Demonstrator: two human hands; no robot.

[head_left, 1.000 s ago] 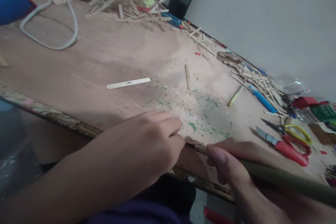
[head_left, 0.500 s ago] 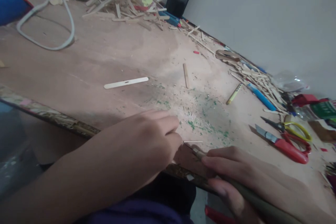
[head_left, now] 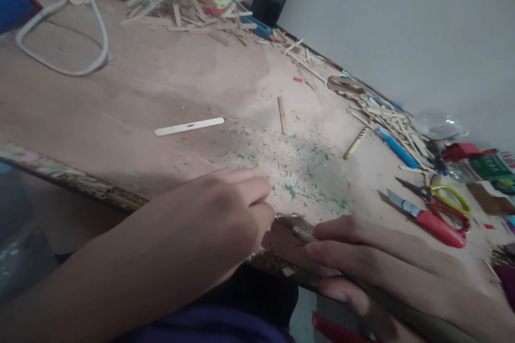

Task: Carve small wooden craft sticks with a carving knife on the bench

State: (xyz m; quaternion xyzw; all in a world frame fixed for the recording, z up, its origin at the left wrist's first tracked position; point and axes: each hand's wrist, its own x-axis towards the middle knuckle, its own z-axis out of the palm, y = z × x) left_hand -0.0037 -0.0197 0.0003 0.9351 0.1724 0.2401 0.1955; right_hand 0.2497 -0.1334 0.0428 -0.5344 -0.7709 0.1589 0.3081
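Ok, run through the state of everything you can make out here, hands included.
Left hand: fingers curled, any grip hidden.
Right hand: closed around slim tool.
Slim tool: held, tip pointing leftward.
Pale craft stick: lying flat, dark mark mid-length.
Red-handled knife: lying down, blade exposed.
Scissors: lying down, blade gap unclear.
White cord: looped.
Green shavings: scattered.
Craft-stick pile: loosely jumbled.

Dim, greyish light covers the tabletop (head_left: 132, 88), palest mid-scene around the green bits (head_left: 292, 191). Shadow falls left of the knife (head_left: 440, 228); clear plastic (head_left: 436, 124) at far right glints. The left hand (head_left: 231, 209) looks soft, the near left murky.
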